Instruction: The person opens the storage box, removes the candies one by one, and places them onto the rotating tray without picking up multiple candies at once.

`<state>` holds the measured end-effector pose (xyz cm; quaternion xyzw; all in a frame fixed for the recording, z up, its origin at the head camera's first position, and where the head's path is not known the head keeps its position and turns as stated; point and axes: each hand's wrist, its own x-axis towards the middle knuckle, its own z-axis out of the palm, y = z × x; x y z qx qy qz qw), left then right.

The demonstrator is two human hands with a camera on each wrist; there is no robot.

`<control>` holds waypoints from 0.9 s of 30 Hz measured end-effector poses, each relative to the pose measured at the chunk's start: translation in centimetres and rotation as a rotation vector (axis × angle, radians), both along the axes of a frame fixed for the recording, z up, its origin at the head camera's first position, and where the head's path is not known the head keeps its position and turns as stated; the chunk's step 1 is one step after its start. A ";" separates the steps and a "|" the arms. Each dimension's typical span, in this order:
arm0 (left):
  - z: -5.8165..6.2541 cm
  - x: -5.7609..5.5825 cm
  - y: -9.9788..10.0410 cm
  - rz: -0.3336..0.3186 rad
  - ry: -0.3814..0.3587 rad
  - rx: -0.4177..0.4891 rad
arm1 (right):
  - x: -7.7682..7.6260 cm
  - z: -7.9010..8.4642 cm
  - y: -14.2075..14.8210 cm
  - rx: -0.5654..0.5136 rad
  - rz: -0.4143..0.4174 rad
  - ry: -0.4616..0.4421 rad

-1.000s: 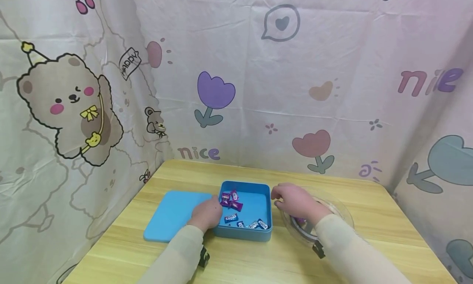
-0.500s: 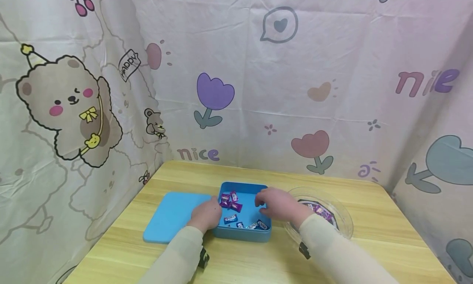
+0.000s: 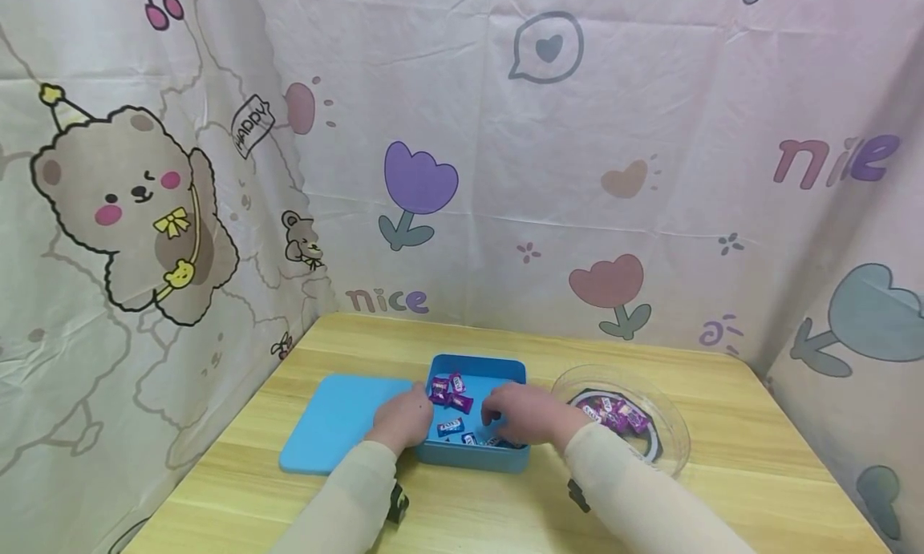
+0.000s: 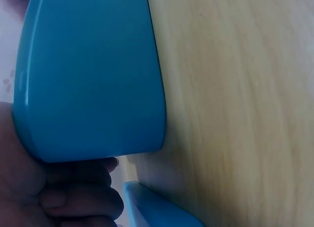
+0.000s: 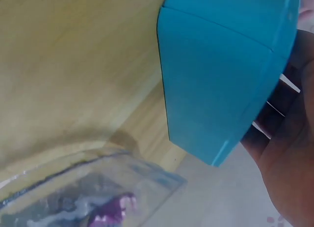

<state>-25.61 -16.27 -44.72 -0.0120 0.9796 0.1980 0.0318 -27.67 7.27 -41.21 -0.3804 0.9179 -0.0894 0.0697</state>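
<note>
A blue rectangular box [image 3: 472, 456] stands lidless on the table, with purple-wrapped candies [image 3: 460, 403] towards its back left and blue-and-white wrapped candies [image 3: 451, 427] towards the front. My left hand [image 3: 404, 418] grips the box's left side; in the left wrist view its fingers [image 4: 83, 200] are curled against the outer wall. My right hand [image 3: 530, 414] hovers over the right half, fingers bent loosely down towards the candies at the front right, partly hiding them. Its fingertips are hidden behind the wall in the right wrist view. No candy shows in it.
A flat blue lid [image 3: 339, 422] lies left of the box, partly under my left forearm. To the right stands a clear round bowl [image 3: 674, 426] holding several purple-wrapped candies [image 3: 624, 416]. A printed cloth [image 3: 498, 177] hangs behind the wooden table [image 3: 498, 510].
My right hand has moved left from above the bowl's edge into the space over the box, uncovering the bowl's candies. The left hand and the box have stayed in place.
</note>
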 end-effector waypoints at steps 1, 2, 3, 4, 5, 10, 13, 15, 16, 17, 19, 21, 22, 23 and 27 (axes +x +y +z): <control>0.0 0.0 0.0 0.001 -0.002 0.001 | 0.0 -0.1 -0.1 0.008 0.005 0.000; 0.0 0.0 0.0 0.002 -0.003 0.002 | 0.1 -0.1 -0.2 0.017 0.007 0.000; 0.1 0.0 0.0 0.004 -0.003 0.004 | 0.1 -0.2 -0.3 0.028 0.013 0.001; 0.1 0.0 0.0 0.004 -0.003 0.005 | 0.1 -0.2 -0.4 0.041 0.017 0.002; 0.1 0.0 0.0 0.005 -0.002 0.005 | 0.1 -0.3 -0.5 0.053 0.022 0.005; 0.0 0.0 0.0 -0.004 0.005 0.004 | 0.1 -0.7 -0.7 0.098 0.045 0.028; -0.1 0.0 -0.1 -0.007 0.010 0.003 | -0.1 -0.7 -0.8 0.107 0.049 0.034; -0.1 0.0 -0.2 -0.009 0.016 0.000 | -0.1 -0.8 -0.9 0.108 0.043 0.028; -0.1 0.0 -0.2 -0.008 0.017 -0.001 | -0.1 -0.8 -0.9 0.107 0.038 0.023; -0.1 0.0 -0.2 -0.007 0.018 -0.001 | -0.1 -0.9 -1.0 0.108 0.033 0.020; -0.1 0.0 -0.2 -0.010 0.022 -0.010 | -0.2 -1.0 -1.1 0.115 0.028 0.019; 0.0 0.0 -0.2 -0.013 0.025 -0.019 | -0.2 -1.2 -1.2 0.123 0.022 0.025; 0.0 0.0 -0.1 -0.012 0.024 -0.021 | -0.3 -1.3 -1.2 0.130 0.018 0.029; -0.1 0.0 -0.1 -0.014 0.025 -0.025 | -0.3 -1.4 -1.3 0.136 0.014 0.033; -0.1 0.0 -0.1 -0.016 0.025 -0.030 | -0.2 -1.6 -1.5 0.149 -0.005 0.035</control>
